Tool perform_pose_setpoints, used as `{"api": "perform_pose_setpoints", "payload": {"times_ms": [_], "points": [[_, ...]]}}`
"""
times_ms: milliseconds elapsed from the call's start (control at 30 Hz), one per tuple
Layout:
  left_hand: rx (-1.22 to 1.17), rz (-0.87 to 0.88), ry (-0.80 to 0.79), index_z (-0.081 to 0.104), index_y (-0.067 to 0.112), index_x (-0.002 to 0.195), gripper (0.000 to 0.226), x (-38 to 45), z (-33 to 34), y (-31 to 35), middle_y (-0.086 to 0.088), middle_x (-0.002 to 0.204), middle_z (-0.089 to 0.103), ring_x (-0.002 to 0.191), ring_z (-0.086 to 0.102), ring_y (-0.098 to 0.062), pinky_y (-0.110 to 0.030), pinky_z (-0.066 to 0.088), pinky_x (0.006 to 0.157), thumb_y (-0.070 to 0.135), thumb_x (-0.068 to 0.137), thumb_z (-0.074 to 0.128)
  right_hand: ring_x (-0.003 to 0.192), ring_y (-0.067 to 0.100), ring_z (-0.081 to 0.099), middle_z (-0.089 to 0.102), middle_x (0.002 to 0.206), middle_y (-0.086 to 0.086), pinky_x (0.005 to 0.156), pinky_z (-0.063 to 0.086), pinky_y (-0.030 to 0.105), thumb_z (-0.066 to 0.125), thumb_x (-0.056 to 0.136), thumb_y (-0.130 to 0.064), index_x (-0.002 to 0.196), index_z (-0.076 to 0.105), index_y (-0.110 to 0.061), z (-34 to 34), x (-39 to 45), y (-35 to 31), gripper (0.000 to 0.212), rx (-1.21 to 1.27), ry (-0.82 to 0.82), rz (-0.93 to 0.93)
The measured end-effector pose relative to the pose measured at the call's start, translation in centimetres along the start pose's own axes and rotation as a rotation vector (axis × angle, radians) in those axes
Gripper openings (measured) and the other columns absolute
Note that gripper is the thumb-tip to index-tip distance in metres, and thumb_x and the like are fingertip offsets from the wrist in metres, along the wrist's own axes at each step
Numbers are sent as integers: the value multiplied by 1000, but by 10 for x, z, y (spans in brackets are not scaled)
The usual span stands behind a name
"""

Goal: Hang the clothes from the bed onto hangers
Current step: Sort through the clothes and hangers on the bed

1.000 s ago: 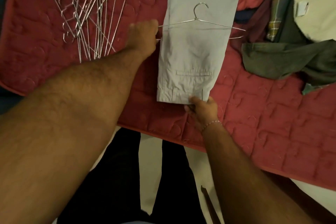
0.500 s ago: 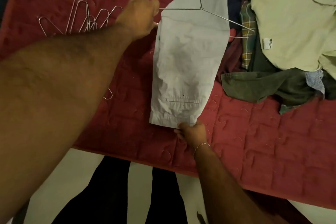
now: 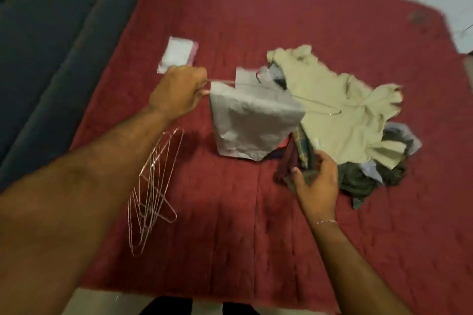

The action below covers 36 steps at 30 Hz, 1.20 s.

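Lying flat on the red quilt [image 3: 230, 225]: a small white packet [image 3: 176, 54]; running alongside, a dark blue curtain [image 3: 51, 46].

The bed [image 3: 230, 250] fills most of the frame. A bundle of hangers [image 3: 153, 192] lies on it at lower left of centre. The trousers [image 3: 253, 123] hang folded over a hanger [image 3: 317, 106] at centre, the left hand [image 3: 179, 92] just to their left. The clothes pile [image 3: 345, 115] lies to their right, the right hand [image 3: 317, 181] at its lower left edge. A packet [image 3: 178, 55] lies above the left hand.
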<state>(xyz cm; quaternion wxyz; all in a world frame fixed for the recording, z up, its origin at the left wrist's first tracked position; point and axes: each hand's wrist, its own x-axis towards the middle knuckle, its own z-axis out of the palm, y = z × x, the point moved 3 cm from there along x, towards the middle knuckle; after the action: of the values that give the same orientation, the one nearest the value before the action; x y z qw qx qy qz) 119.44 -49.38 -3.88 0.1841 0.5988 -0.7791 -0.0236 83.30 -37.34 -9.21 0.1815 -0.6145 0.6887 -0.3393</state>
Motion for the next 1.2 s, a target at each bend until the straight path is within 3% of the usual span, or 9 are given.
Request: {"api": "perform_pose_setpoints", "payload": {"times_ms": [167,333,533,633,733,833,933,1100,1200], "points": [[-31,12,122,51,21,83,32,38,-143,6,-4,79,65,76,63,-35,-39,38,66,20,84,83,127,32,47,46,141,10,110,39,45,83,83,-19,144,42,-6,-93,72,-139,76,-12,288,-304],[-94,-50,255,43,25,82,38,54,-279,12,1,78,65,74,62,-29,-34,35,62,17,86,80,133,21,46,43,148,6,113,36,32,81,87,-24,159,21,-19,-168,133,-250,94,114,212,-436],[2,-76,306,35,30,74,49,28,-414,34,11,74,63,68,58,-18,-36,45,62,23,85,82,109,15,59,51,138,-2,82,56,32,73,94,-30,148,41,-29,-231,162,-345,63,363,193,-587],[91,-73,266,35,28,72,52,3,-462,53,13,68,54,64,51,-20,-33,33,59,25,79,86,89,19,69,72,92,-5,83,58,51,63,102,-28,101,68,-17,-261,156,-379,13,668,18,-588],[95,-145,176,35,24,74,51,-25,-495,63,8,68,56,59,46,-14,-30,37,59,19,79,85,79,29,60,64,71,12,88,49,52,55,103,-15,71,69,-8,-284,140,-405,35,829,-309,-592],[104,-245,112,34,20,75,51,-61,-515,72,5,68,53,59,40,-15,-26,36,58,15,81,84,70,29,53,51,69,17,103,47,62,53,99,-15,86,72,1,-296,108,-427,29,862,-789,-497],[220,-323,78,37,21,74,47,-95,-524,82,5,66,48,64,40,-20,-26,32,57,19,82,82,65,28,44,41,55,9,74,58,41,54,99,-12,102,71,6,-283,53,-453,25,786,-1071,-485],[627,-500,203,57,28,119,36,-176,-548,103,-1,132,53,127,47,-26,-42,38,105,38,89,73,46,16,35,31,51,3,53,38,26,58,100,-12,84,60,-6,-238,-68,-482,17,1006,-1152,-419],[402,-643,449,52,24,139,46,-240,-571,127,-5,146,46,137,45,-29,-44,39,111,30,95,65,44,12,42,39,55,4,54,37,26,48,106,-9,80,54,-10,-221,-133,-512,27,1149,-1122,-323]]}}
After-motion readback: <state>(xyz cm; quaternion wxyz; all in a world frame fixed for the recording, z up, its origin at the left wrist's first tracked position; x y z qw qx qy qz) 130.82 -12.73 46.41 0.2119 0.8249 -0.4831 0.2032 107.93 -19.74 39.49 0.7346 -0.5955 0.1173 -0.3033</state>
